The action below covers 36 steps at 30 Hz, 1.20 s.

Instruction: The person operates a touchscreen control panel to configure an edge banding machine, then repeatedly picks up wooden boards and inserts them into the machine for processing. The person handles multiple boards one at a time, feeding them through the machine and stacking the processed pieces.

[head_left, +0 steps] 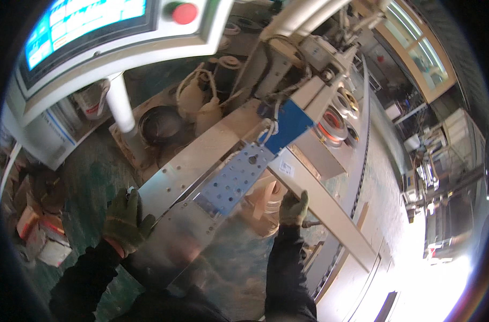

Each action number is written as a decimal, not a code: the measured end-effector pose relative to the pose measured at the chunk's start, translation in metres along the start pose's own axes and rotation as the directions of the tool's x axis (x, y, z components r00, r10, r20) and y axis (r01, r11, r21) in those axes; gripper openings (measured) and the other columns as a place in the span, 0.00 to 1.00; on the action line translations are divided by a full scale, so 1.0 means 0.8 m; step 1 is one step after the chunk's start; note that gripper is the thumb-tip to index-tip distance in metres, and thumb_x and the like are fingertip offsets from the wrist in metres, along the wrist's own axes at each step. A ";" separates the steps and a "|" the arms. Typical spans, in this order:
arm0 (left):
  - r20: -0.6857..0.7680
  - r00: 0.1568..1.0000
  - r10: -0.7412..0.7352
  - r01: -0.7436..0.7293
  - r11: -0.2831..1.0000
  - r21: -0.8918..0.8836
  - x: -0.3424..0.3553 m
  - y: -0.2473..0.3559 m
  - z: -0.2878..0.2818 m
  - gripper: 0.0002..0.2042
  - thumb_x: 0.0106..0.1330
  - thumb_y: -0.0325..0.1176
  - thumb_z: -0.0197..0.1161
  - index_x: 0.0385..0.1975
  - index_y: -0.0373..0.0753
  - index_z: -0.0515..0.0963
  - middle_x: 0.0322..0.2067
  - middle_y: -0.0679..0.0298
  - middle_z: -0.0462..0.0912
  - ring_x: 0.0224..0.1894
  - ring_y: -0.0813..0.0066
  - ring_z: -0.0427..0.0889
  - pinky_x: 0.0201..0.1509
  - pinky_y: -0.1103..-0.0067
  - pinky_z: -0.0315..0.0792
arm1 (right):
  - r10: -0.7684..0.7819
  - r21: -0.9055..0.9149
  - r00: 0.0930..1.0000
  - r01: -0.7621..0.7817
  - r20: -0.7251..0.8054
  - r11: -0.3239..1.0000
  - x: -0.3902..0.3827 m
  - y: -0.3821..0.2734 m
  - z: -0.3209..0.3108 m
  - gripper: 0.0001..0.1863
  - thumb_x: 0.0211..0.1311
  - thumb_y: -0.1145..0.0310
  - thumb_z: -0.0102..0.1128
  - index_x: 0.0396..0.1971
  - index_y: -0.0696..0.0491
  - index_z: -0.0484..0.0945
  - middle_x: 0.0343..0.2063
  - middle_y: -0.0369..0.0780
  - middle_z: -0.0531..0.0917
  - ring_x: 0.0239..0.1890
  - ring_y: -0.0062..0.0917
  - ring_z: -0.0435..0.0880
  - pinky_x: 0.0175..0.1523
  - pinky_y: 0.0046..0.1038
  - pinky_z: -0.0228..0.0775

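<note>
Touching the metal bed [176,174], left hand [124,222] lies spread; right hand [293,209], at pale board [327,208], has unclear grip.

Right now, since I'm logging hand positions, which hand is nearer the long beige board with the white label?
Right. The right hand is at the edge of the board; the left hand is farther off to the left, by the metal surface.

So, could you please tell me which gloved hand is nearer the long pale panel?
The right hand, whose fingers are at the edge of the pale panel; the left hand is farther off, by the metal machine bed.
</note>
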<state>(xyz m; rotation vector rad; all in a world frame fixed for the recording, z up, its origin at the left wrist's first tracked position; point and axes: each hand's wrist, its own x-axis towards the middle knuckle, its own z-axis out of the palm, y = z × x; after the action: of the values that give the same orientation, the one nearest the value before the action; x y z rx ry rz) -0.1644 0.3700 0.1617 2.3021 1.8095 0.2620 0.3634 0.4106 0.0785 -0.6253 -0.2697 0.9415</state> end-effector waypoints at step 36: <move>-0.027 0.999 0.047 -0.044 0.996 0.082 0.022 -0.009 0.021 0.41 0.74 0.63 0.50 0.78 0.40 0.53 0.72 0.40 0.65 0.72 0.40 0.67 0.72 0.56 0.66 | 0.035 -0.816 0.815 -0.576 -0.578 -0.053 -0.806 0.050 -0.218 0.18 0.68 0.55 0.65 0.46 0.54 0.87 0.41 0.44 0.89 0.45 0.34 0.88 0.51 0.34 0.78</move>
<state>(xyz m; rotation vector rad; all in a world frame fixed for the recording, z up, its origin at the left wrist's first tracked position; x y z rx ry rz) -0.1628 0.3876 0.1440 2.4091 1.8151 0.2339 0.0510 -0.1668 -0.0519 -2.3888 -0.4230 0.9194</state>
